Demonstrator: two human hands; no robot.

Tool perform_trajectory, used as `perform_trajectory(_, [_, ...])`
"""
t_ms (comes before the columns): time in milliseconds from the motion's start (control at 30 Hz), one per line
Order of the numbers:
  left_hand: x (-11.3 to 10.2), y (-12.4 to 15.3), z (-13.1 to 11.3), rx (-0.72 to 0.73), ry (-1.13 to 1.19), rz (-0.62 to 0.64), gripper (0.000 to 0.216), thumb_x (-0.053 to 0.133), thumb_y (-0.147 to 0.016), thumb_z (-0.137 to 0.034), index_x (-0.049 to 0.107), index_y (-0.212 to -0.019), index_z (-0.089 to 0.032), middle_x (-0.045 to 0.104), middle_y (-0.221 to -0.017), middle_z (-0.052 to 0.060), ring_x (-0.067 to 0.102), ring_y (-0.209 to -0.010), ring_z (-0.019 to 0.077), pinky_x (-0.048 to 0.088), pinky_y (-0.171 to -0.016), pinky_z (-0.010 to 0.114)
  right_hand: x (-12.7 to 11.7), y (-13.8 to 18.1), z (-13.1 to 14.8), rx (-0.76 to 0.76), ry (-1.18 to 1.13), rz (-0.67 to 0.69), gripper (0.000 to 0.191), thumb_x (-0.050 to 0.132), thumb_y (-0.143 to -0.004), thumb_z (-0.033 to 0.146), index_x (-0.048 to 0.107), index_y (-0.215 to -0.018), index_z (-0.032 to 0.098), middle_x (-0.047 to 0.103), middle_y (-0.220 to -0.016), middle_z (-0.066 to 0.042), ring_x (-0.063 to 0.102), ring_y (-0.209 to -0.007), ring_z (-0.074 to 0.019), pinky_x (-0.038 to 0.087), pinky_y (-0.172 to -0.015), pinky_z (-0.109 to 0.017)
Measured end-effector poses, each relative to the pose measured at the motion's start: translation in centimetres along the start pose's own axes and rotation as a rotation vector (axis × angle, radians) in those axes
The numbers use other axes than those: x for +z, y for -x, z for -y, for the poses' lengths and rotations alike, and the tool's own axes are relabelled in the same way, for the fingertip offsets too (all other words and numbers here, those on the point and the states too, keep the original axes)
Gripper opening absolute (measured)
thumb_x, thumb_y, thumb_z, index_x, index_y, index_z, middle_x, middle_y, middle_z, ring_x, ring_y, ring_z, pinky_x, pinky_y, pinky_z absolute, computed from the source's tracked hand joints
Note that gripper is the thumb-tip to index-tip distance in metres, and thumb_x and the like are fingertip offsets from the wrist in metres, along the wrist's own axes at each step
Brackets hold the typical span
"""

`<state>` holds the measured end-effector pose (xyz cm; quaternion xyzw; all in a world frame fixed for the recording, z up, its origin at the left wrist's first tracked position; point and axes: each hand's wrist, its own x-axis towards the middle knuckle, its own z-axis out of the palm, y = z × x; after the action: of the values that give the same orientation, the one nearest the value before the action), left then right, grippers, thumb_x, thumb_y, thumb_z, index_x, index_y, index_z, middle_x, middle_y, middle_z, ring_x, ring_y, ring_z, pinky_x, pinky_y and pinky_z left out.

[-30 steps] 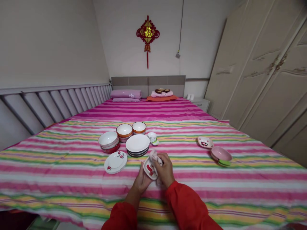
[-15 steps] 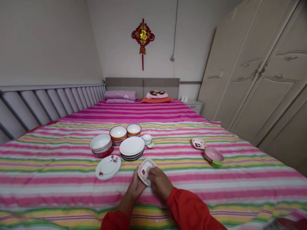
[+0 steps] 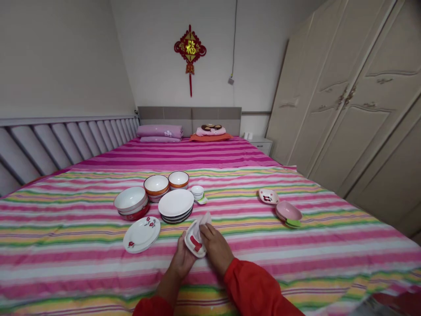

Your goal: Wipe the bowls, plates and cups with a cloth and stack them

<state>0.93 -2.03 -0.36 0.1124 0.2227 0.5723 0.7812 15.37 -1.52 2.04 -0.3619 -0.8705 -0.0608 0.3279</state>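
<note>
A small white dish (image 3: 191, 245) with a red pattern inside is tilted up above the striped sheet. My left hand (image 3: 183, 259) grips it by its left and lower edge. Pinched in my right hand (image 3: 215, 245) is a thin whitish tissue (image 3: 205, 219), held against the dish's upper right side. Just beyond the hands stands a stack of white oval plates with dark undersides (image 3: 176, 203). Flat plates with red flowers (image 3: 141, 235) lie to the left of my left hand.
Stacked bowls (image 3: 130, 199) and orange-rimmed bowls (image 3: 156, 185) stand behind the plates, with small white cups (image 3: 197, 190) beside them. To the right sit a pink bowl (image 3: 288, 211) with a green piece and a patterned dish (image 3: 268, 197). A wardrobe (image 3: 329, 101) flanks the bed.
My right hand has drawn back from inside the dish toward its rim, and the tissue now stands up above it. More of the red pattern shows. The whole view has shifted slightly.
</note>
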Motion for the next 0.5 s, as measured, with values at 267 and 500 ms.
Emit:
perform_trajectory(267, [0.7, 0.4, 0.0, -0.015, -0.026, -0.006, 0.051, 0.038, -0.092, -0.047, 0.060, -0.122, -0.012, 0.072, -0.101, 0.011, 0.064, -0.104, 0.0243, 0.043, -0.100, 0.040, -1.7, 0.2, 3.7, 0.090, -0.316, 0.159, 0.045, 0.045, -0.073, 0.005, 0.064, -0.112, 0.016, 0.063, -0.116, -0.008, 0.054, -0.112, -0.0211, 0.043, -0.101, -0.036])
perform_trajectory(500, [1.9, 0.9, -0.3, 0.004, -0.011, -0.070, 0.046, 0.035, -0.095, -0.042, 0.057, -0.124, -0.016, 0.071, -0.107, 0.009, 0.062, -0.109, 0.0225, 0.043, -0.101, 0.039, -0.3, -1.0, 1.9, 0.110, -0.218, 0.160, 0.053, 0.048, -0.072, 0.008, 0.057, -0.125, 0.008, 0.057, -0.128, -0.015, 0.045, -0.126, -0.0248, 0.034, -0.110, -0.041])
